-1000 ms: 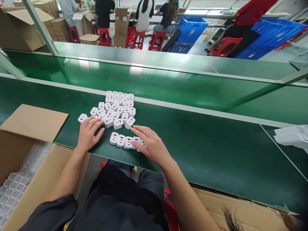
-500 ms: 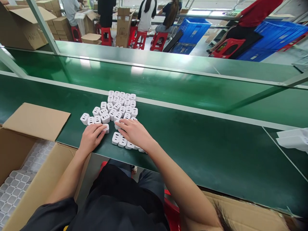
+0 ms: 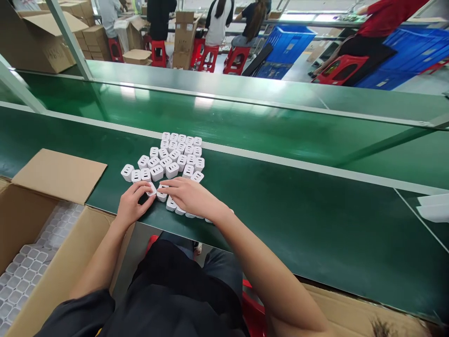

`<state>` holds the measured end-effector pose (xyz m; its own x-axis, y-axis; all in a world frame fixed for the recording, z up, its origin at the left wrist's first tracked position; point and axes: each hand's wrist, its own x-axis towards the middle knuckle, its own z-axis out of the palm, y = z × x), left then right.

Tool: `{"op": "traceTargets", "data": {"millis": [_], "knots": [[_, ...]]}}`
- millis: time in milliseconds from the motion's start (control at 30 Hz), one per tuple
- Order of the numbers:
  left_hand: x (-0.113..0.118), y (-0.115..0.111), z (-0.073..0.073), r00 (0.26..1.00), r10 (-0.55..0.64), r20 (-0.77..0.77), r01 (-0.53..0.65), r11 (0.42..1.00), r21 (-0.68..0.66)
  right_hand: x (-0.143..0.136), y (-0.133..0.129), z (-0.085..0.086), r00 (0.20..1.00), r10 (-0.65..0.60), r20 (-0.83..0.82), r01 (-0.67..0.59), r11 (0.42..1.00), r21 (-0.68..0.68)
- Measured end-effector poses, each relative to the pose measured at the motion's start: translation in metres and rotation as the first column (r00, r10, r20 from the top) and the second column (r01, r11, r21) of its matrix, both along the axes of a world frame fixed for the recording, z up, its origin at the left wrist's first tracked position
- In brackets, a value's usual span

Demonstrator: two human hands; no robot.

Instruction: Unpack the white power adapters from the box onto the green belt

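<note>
White block-shaped USB chargers with dark port slots stand in a loose cluster on the green belt. My left hand [image 3: 135, 202] is at the near left of the cluster, with thumb and fingers closed around one USB charger [image 3: 151, 189]. Just to its right, my right hand [image 3: 189, 194] reaches in from the right with its fingertips over the top and side of another USB charger [image 3: 162, 194]. Beneath the right hand runs a near row of chargers [image 3: 171, 204], partly hidden by the palm and wrist. Farther back, several chargers [image 3: 181, 148] stand in tighter rows.
At the left, an open cardboard box [image 3: 100, 229] holds clear plastic trays [image 3: 26, 271]; its flap [image 3: 61, 175] lies over the belt edge. A pale rail [image 3: 280, 164] borders the belt. White pieces [image 3: 435, 206] lie far right. People sit on red stools [image 3: 236, 60] beyond.
My right hand has moved left and slightly nearer with its charger, close to the left hand. The charger in my left hand has tilted. The view has shifted slightly.
</note>
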<state>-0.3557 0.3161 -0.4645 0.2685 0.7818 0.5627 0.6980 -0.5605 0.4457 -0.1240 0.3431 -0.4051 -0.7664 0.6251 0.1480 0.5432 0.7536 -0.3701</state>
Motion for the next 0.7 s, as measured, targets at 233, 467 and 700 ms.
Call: {"op": "traceTargets", "data": {"millis": [233,467,700], "knots": [[-0.001,-0.005,0.007,0.964,-0.211,0.162,0.238,0.957,-0.167,-0.006,-0.006,0.000,1.000,0.020,0.006,-0.020,1.000,0.007],[-0.021,0.007,0.001,0.988,0.145,-0.048,-0.135,0.976,0.170,-0.022,0.003,0.003,0.996,-0.055,0.063,0.048,0.992,0.114],[-0.030,0.008,-0.011,0.953,0.242,-0.179,-0.201,0.954,0.221,-0.060,0.025,0.006,0.985,-0.020,0.173,-0.006,0.988,0.152]]}}
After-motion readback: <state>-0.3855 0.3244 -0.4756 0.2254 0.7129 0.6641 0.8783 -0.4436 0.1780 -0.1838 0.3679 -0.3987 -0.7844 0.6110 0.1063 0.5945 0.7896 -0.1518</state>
